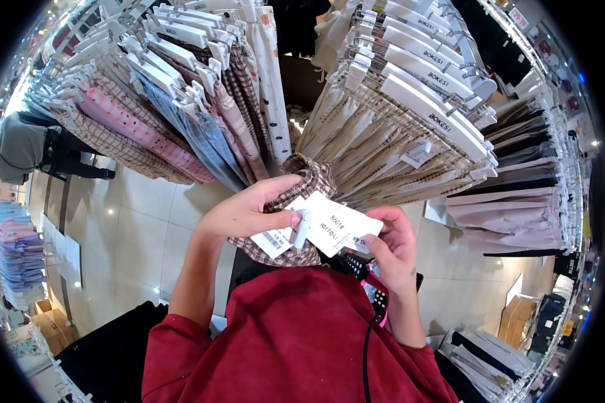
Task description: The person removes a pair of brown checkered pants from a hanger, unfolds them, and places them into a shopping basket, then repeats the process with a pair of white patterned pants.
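My left hand [249, 209] is closed on a brown-and-white checked garment [309, 176], its thumb resting by a white plastic security tag [303, 228]. Beside that thumb hangs a white price label [273, 242] with a barcode. Between thumb and fingers, my right hand [393, 245] pinches the right end of a white paper tag [335, 225] printed with "8601#" and further lettering. The checked cloth lies bunched behind and below the labels, partly hidden by them and by my left hand.
Beige striped bottoms [383, 148] hang close ahead on white hangers [437, 121]. Patterned trousers [181, 114] fill the rack to the left. Pink and dark clothes [511, 215] hang at right. A person [44, 144] is at far left. Cardboard boxes [54, 327] sit lower left.
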### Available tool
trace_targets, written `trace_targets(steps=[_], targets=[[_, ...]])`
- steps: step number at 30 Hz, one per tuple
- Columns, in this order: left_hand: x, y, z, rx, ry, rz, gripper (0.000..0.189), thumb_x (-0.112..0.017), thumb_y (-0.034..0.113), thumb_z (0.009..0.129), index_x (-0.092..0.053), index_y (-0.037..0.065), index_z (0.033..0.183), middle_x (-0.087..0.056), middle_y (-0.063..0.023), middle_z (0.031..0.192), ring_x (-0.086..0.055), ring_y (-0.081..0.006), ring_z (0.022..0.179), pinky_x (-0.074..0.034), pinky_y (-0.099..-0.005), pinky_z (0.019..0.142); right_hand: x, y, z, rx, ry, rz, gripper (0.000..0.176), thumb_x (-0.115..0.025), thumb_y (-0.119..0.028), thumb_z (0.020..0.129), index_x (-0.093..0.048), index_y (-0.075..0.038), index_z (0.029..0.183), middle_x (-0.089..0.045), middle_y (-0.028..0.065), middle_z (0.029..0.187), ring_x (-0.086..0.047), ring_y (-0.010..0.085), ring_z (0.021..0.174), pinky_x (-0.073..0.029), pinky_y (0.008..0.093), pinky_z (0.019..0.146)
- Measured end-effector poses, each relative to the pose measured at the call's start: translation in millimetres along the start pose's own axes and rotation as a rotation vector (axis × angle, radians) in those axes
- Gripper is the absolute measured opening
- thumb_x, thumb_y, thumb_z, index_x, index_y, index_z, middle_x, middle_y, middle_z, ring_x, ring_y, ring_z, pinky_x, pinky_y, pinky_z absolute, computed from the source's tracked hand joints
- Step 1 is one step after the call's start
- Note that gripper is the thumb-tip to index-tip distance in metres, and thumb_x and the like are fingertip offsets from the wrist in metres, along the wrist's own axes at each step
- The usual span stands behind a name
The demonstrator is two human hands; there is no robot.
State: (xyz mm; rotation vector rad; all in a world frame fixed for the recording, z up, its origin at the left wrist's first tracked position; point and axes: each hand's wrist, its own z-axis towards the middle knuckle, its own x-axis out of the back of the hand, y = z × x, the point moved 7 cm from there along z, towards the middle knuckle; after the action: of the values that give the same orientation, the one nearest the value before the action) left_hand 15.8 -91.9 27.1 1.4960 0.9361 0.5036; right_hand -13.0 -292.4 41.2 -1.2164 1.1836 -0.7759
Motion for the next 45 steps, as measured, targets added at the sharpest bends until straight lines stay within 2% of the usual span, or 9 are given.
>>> trace_targets(steps=[8,13,23,30,36,37,40,43,45], targets=[[-2,-3,1,-0.030,-0.017,0.188,0.058,-0.065,0.012,0.084,-0.037,-0.004,0.133,-0.052,-0.0056,0.121,-0.047,-0.0120,0.109,-0.038,-0.0267,0.095,7,2,5,0.011,0.077,-0.107,0.028,-0.050,0.006,0.087,-0.046,0.001,0.114,-0.059,0.0070,0.097,-0.057,0.0090,0.085,-0.049,0.0226,0.070],[-13,10,6,-0.073,-0.143,0.435,0.057,-0.066,0.014,0.078,-0.042,-0.008,0.125,-0.059,-0.0219,0.109,-0.057,-0.0257,0.101,-0.042,-0.0319,0.088,6,-8,11,0.068,0.114,-0.154,0.028,-0.055,0.002,0.087,-0.046,0.000,0.113,-0.060,0.0063,0.095,-0.058,0.0092,0.083,-0.049,0.0223,0.070],[-21,7,11,-0.166,-0.206,0.556,0.059,-0.068,0.016,0.076,-0.043,-0.008,0.123,-0.057,-0.0244,0.110,-0.056,-0.0351,0.102,-0.043,-0.0370,0.087,0,-12,20,0.113,0.160,-0.088,0.031,-0.060,-0.001,0.086,-0.045,-0.002,0.113,-0.060,0.0060,0.092,-0.058,0.0089,0.079,-0.048,0.0207,0.066],[-30,2,18,-0.058,-0.253,0.502,0.058,-0.069,0.016,0.078,-0.043,-0.006,0.125,-0.056,-0.0163,0.116,-0.054,-0.0234,0.108,-0.042,-0.0319,0.091,11,-9,24,0.160,0.232,-0.121,0.027,-0.059,-0.002,0.087,-0.047,-0.002,0.111,-0.060,0.0052,0.091,-0.058,0.0095,0.080,-0.048,0.0224,0.070],[-18,-35,21,-0.015,0.197,-0.421,0.061,-0.062,0.014,0.086,-0.032,-0.004,0.136,-0.050,-0.0104,0.127,-0.048,-0.0158,0.116,-0.039,-0.0289,0.098,42,3,19,0.254,0.376,-0.218,0.029,-0.056,0.001,0.085,-0.047,-0.003,0.112,-0.054,0.0085,0.107,-0.053,0.0138,0.097,-0.046,0.0247,0.079],[-14,-46,15,0.074,0.484,-0.574,0.053,-0.055,0.012,0.089,-0.034,-0.002,0.135,-0.052,-0.0113,0.125,-0.052,-0.0167,0.113,-0.043,-0.0306,0.095,45,1,13,0.197,0.479,-0.362,0.031,-0.054,0.003,0.083,-0.047,-0.003,0.112,-0.051,0.0103,0.113,-0.050,0.0167,0.103,-0.045,0.0281,0.083],[-17,-40,23,-0.166,0.508,-0.809,0.042,-0.047,0.012,0.089,-0.039,0.000,0.128,-0.058,-0.0118,0.115,-0.059,-0.0219,0.104,-0.048,-0.0366,0.090,43,-9,-9,0.397,0.517,-0.523,0.032,-0.053,0.003,0.080,-0.047,-0.001,0.111,-0.050,0.0124,0.113,-0.049,0.0190,0.103,-0.044,0.0322,0.084],[-34,-39,24,-0.192,0.646,-0.930,0.037,-0.046,0.011,0.088,-0.042,0.003,0.124,-0.057,-0.0102,0.114,-0.056,-0.0213,0.105,-0.045,-0.0368,0.092,-7,-18,-23,0.434,0.131,-0.739,0.041,-0.067,-0.007,0.068,-0.053,0.001,0.106,-0.054,0.0167,0.105,-0.054,0.0288,0.096,-0.043,0.0355,0.085],[-48,-41,26,-0.186,0.642,-0.990,0.036,-0.045,0.014,0.090,-0.043,0.006,0.125,-0.056,-0.0084,0.115,-0.054,-0.0203,0.106,-0.040,-0.0357,0.095,-52,-17,-17,0.409,-0.142,-0.998,0.070,-0.080,-0.024,0.059,-0.050,-0.002,0.118,-0.047,0.0210,0.115,-0.051,0.0367,0.101,-0.045,0.0417,0.085]])
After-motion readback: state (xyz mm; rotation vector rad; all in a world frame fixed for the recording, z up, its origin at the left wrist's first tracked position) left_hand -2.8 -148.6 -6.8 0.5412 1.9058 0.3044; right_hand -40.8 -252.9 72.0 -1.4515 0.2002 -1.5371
